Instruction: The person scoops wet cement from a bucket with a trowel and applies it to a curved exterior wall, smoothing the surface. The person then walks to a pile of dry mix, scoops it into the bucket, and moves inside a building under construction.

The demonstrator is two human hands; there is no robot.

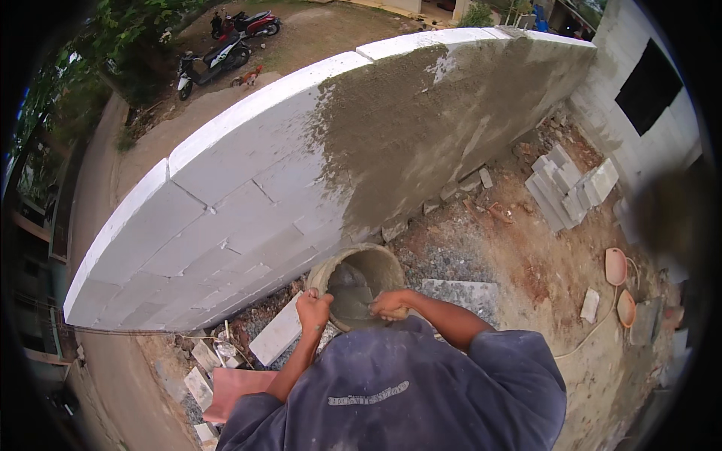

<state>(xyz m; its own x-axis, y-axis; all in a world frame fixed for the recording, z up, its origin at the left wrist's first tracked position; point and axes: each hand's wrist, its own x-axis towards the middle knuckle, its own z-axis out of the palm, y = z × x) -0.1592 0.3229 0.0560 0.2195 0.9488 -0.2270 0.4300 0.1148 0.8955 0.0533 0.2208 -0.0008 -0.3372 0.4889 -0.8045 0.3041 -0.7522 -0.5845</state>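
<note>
While the left hand [314,308] has its fingers curled over the near-left rim of a round grey mortar-caked bucket [319,276], the right hand [388,304] curls at the near-right side, around what one cannot tell. Wet grey mortar [350,307] lies inside; beyond the bucket runs a pale-grey block wall [256,218], partly coated in brown-grey plaster [406,128].

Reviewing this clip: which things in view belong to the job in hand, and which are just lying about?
Seems part of the job:
bucket, left hand gripping its rim, right hand at its mouth (any tool there is unclear)
wet grey mix inside
block wall, partly coated

Seems just lying about:
stacked blocks
reddish sheet
parked motorbikes
</note>
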